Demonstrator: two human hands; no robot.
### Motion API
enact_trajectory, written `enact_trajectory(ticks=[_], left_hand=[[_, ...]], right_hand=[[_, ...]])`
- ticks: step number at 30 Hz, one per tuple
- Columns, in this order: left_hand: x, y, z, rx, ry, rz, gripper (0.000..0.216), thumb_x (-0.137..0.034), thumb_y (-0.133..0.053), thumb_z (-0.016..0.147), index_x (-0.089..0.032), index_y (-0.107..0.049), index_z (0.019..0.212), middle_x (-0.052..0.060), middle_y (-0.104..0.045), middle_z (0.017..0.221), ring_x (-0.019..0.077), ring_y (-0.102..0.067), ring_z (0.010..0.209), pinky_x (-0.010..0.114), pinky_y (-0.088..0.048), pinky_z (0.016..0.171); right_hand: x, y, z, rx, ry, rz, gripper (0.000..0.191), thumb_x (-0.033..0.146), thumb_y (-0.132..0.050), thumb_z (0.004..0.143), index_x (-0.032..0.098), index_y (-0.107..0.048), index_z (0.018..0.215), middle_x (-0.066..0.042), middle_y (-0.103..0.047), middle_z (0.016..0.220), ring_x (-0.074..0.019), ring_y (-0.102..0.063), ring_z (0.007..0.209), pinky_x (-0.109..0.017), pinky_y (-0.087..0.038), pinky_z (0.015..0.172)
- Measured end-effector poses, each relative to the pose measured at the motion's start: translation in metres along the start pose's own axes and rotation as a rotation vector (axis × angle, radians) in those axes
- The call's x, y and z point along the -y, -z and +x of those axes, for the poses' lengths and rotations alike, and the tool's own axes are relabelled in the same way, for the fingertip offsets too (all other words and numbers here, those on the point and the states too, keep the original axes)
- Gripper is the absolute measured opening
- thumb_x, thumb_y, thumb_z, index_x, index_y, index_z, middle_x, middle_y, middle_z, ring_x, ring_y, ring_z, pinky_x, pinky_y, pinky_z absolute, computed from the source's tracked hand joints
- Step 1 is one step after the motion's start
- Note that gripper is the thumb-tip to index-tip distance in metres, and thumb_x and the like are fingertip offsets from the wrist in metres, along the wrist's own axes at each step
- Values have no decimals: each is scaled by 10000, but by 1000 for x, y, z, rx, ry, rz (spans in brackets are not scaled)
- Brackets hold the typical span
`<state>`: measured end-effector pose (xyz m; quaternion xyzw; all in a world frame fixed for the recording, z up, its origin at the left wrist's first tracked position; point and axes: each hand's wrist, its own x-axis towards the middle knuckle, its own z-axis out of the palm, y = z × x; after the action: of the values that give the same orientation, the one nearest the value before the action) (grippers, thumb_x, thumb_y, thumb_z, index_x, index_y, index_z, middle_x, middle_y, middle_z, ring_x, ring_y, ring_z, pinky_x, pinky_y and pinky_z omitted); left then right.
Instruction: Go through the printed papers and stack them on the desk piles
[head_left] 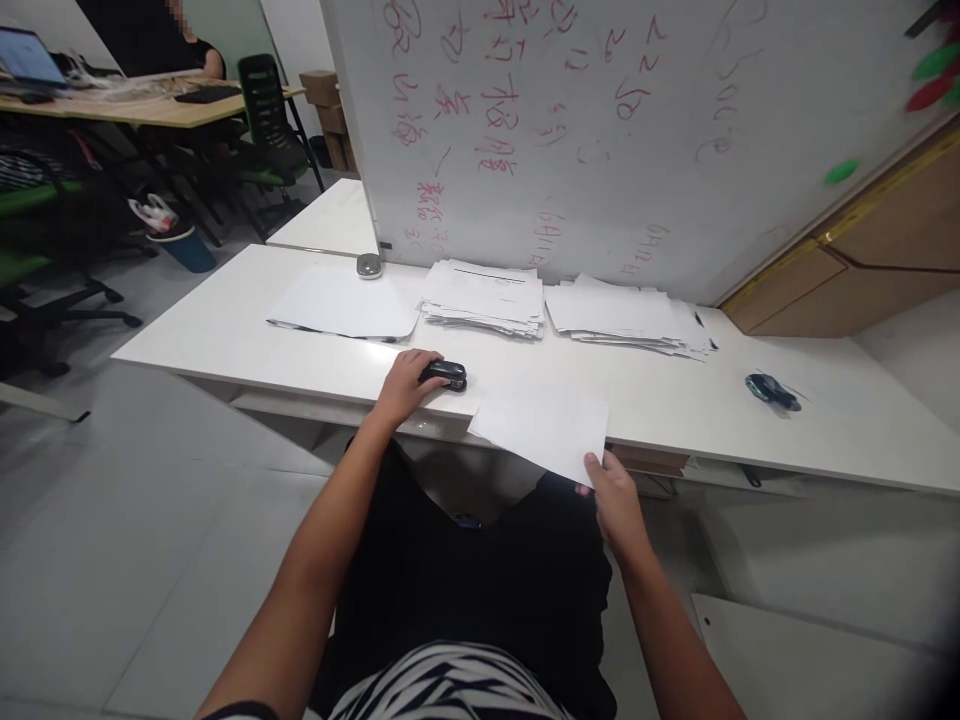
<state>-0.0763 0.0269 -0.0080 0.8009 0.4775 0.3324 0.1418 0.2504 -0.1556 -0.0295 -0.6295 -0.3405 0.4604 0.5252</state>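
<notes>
A black stapler (448, 374) lies on the white desk near its front edge, its jaw end pointing right. My left hand (409, 380) is wrapped round the back end of it. With my right hand (613, 495) I pinch the near right corner of some white paper (544, 425), thumb on top. The paper reaches over the desk's front edge, and its far left corner is close to the stapler but apart from it. How many sheets I hold cannot be made out.
Along the back of the desk (202, 320) lie a flat paper pile (349, 300) and two thicker stacks (484, 300) (622, 315). A small grey round object (369, 266) sits behind them. At right is a dark shiny object (772, 390). A whiteboard (570, 130) rises behind; cardboard boxes (892, 220) stand right.
</notes>
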Motion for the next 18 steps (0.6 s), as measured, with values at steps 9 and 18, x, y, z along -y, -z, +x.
enact_trajectory(ticks=[9,18], left_hand=[[-5,2,-2,-21,6,19,326,-377,-652,842,-237,-600,1132,65,-656,1118,257,-553,1091,412,-371,1017],[-8,3,-3,-8,-33,62,310,-401,-623,867,-240,-584,1128,51,-658,1116,234,-557,1068,372,-402,977]], right_hand=[[27,-36,-2,-2,27,233,310,478,-698,799,205,-653,940,35,-528,698,-60,-362,503,-212,-370,468],[26,-52,-1,28,25,239,299,458,-683,825,197,-660,970,47,-527,673,-55,-384,511,-207,-376,502]])
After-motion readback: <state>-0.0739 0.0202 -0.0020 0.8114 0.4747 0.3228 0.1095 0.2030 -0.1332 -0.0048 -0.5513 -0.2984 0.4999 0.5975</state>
